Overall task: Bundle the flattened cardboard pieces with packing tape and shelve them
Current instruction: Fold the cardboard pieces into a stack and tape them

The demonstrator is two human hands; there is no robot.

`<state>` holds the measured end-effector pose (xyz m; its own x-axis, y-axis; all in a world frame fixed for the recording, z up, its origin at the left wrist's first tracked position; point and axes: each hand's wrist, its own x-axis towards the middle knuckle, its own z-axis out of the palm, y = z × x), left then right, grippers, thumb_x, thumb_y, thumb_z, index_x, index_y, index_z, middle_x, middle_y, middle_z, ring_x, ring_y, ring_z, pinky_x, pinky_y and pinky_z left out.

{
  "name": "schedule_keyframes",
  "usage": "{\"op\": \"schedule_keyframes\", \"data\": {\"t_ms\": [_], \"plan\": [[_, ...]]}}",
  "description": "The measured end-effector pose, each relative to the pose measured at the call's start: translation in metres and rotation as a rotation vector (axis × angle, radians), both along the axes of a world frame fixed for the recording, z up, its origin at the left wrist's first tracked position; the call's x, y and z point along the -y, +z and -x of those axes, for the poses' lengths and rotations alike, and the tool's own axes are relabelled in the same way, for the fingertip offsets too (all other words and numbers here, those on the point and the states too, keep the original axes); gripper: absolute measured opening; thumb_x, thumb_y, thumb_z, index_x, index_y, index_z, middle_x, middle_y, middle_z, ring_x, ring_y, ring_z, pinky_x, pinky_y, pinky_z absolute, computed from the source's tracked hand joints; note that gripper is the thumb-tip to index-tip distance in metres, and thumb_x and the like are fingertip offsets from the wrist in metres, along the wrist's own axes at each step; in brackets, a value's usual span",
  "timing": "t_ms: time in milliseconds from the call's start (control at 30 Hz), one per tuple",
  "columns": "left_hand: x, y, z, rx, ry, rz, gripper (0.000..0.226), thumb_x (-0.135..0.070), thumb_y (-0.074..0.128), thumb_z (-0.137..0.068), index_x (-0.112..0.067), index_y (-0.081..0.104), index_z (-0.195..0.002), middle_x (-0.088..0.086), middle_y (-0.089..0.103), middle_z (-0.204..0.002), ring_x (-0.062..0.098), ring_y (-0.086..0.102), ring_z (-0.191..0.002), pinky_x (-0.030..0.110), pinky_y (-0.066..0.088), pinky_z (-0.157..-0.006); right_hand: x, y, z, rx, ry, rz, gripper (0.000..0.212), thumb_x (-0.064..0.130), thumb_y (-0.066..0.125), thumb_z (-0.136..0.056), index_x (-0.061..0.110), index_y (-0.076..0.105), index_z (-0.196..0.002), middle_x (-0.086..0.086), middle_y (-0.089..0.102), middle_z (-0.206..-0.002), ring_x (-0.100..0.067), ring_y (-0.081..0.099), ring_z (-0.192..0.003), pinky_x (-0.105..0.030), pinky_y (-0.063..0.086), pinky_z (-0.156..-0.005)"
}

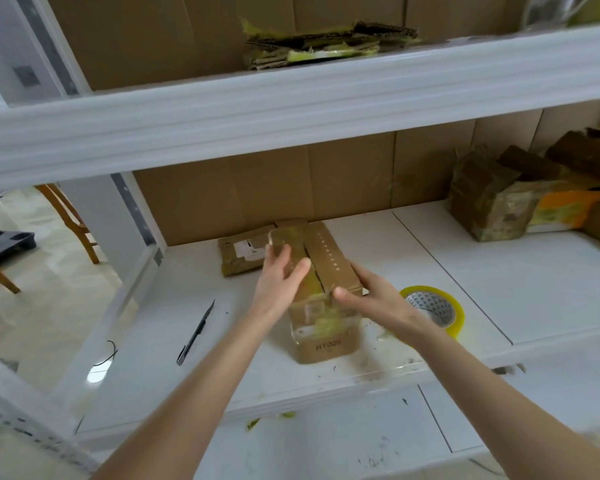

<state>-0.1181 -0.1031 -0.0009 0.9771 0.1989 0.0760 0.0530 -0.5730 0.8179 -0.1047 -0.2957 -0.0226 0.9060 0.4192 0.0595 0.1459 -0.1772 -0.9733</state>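
Observation:
A stack of flattened cardboard pieces [326,261] lies on the white shelf board [482,271], wrapped with yellowish clear tape. My left hand [281,275] lies on its left top side with straight fingers. My right hand [371,296] presses its right near corner, thumb on the top edge. A roll of yellowish packing tape [433,306] lies flat just right of my right hand. A black utility knife [196,332] lies to the left of the stack.
A small taped cardboard piece with a label [243,252] lies behind my left hand. Taped bundles [520,195] sit at the shelf's right end, another bundle [326,43] on the upper shelf. The upper shelf beam [291,109] crosses overhead. Wooden chair legs [73,220] stand at left.

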Motion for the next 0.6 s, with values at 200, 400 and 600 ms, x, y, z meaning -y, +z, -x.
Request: {"op": "schedule_keyframes", "data": {"t_ms": [200,400,600], "plan": [[0.007,-0.012,0.006,0.023,-0.202,-0.244,0.071,-0.05,0.06,-0.086,-0.034,0.028,-0.148,-0.009,-0.008,-0.16,0.014,0.009,-0.146,0.039,0.02,-0.115,-0.012,-0.004,-0.007,0.073,-0.205,0.181,0.072,0.046,0.055,-0.093,0.023,0.021,-0.153,-0.003,0.063,-0.123,-0.019,0.058,-0.114,-0.041,0.045,-0.1],[0.001,-0.043,0.014,0.012,-0.133,-0.19,0.068,-0.024,0.064,-0.09,-0.032,0.029,-0.148,-0.004,-0.014,-0.159,0.014,0.003,-0.146,0.027,0.017,-0.113,-0.024,-0.023,-0.008,-0.045,-0.142,0.215,0.071,0.045,0.053,-0.095,0.027,0.017,-0.154,-0.005,0.058,-0.131,-0.024,0.057,-0.116,-0.043,0.045,-0.101],[-0.029,-0.056,0.024,-0.005,-0.213,-0.222,0.068,-0.011,0.059,-0.092,-0.034,0.028,-0.147,-0.013,-0.007,-0.159,0.008,0.011,-0.144,0.035,0.033,-0.113,-0.038,-0.035,-0.004,0.244,-0.194,0.662,0.066,0.059,0.037,-0.095,0.035,0.012,-0.152,-0.003,0.061,-0.127,-0.027,0.06,-0.111,-0.044,0.05,-0.091]]}}
